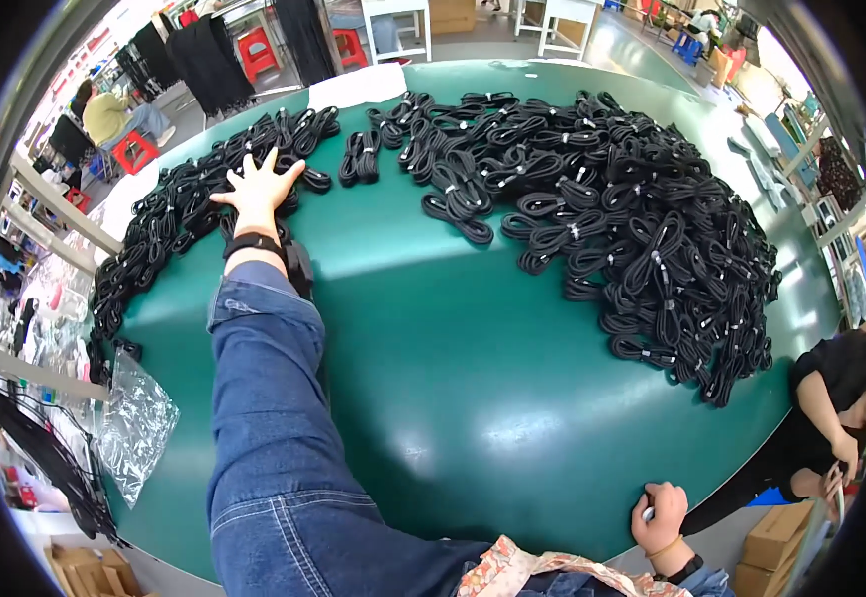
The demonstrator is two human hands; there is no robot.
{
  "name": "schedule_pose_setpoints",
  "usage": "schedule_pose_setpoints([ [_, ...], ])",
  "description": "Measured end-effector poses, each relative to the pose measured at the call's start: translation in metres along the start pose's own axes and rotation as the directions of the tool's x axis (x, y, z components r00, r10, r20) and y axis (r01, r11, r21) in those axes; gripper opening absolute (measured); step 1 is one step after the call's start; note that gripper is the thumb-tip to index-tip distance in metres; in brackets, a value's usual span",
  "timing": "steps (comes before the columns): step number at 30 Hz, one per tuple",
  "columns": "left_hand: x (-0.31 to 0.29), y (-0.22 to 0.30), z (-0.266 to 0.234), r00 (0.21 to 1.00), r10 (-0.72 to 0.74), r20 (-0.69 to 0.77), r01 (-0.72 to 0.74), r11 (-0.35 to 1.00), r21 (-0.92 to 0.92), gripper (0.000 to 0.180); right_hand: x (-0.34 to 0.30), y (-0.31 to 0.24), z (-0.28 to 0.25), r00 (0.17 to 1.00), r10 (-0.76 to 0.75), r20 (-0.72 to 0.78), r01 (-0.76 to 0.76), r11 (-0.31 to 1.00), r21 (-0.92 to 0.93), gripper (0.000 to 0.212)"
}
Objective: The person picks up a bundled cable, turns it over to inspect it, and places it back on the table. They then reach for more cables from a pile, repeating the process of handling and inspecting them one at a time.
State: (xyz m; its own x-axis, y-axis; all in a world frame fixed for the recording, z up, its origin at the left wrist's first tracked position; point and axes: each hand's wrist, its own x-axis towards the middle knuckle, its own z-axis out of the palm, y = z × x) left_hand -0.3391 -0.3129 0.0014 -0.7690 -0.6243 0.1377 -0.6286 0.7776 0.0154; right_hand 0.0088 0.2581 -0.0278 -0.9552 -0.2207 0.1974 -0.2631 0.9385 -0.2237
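Observation:
My left arm, in a denim sleeve, stretches far across the green table. My left hand is open, fingers spread, over a long row of coiled black cable bundles along the left and far-left edge. A dark object, partly hidden, shows beside that wrist. Down at the near right edge of the table, my right hand is closed, with a small whitish bit showing at its fingers that I cannot make out. A large heap of tied black cables covers the table's far middle and right.
A clear plastic bag lies on the left edge near a metal post. Another person's arm is at the right, beside cardboard boxes. Black cables hang beyond the far edge, near red stools and a seated person.

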Motion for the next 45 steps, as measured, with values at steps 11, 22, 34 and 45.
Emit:
schedule_pose_setpoints([
  [11, -0.100, -0.053, 0.001, 0.945, 0.322, 0.054, -0.312, 0.939, -0.147, 0.061, 0.005, 0.004, 0.004, 0.990, -0.094, -0.105, 0.100, 0.993, 0.055, 0.014],
  [22, -0.287, -0.060, -0.016, 0.916, 0.391, -0.092, -0.401, 0.903, -0.152, 0.058, -0.006, 0.009, 0.008, 0.971, -0.109, -0.213, 0.131, 0.987, 0.093, 0.012],
  [34, -0.136, -0.189, -0.018, 0.852, 0.035, -0.523, -0.101, 0.990, -0.099, 0.048, -0.008, 0.012, 0.010, 0.992, -0.071, -0.103, 0.085, 0.987, 0.137, 0.010],
  [45, 0.022, -0.307, -0.012, 0.886, -0.186, -0.426, 0.263, 0.956, 0.129, 0.052, 0.002, 0.005, 0.003, 0.993, 0.017, 0.116, -0.021, 0.999, 0.038, 0.018],
])
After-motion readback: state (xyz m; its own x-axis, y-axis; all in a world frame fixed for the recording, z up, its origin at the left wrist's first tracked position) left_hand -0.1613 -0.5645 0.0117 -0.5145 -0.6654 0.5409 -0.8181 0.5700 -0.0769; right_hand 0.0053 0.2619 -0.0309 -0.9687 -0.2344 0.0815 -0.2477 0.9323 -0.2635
